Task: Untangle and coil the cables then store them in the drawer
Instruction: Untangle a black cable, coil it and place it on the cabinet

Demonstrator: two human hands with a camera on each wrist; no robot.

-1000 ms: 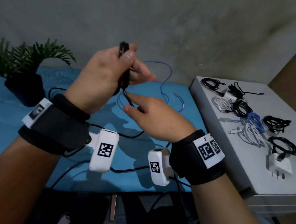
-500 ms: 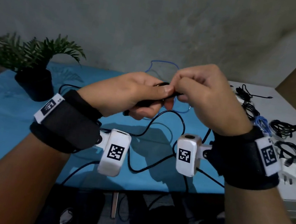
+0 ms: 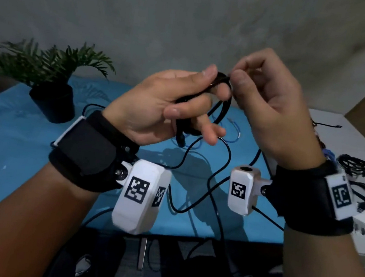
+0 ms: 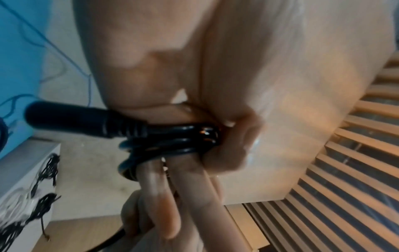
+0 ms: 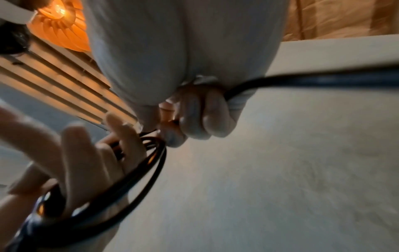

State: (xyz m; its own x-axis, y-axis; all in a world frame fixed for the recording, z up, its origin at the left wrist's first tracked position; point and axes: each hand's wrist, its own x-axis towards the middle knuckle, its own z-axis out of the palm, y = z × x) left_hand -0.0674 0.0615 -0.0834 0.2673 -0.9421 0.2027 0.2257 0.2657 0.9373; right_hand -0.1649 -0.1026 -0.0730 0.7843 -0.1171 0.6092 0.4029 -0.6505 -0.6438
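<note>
While loops of the black cable are pinched by the left hand, slack pinched by the right hand should be laid on evenly, untwisted.

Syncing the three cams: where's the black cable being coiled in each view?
Head: black cable at upper centre, looped between the left hand and right hand, its tail trailing down over the blue table.
Left wrist: coils at centre, wrapped over the fingers, plug pointing left.
Right wrist: loops at lower left, one strand running off to the right edge.
Shared landmark: the left hand's fingers inside the loops.
</note>
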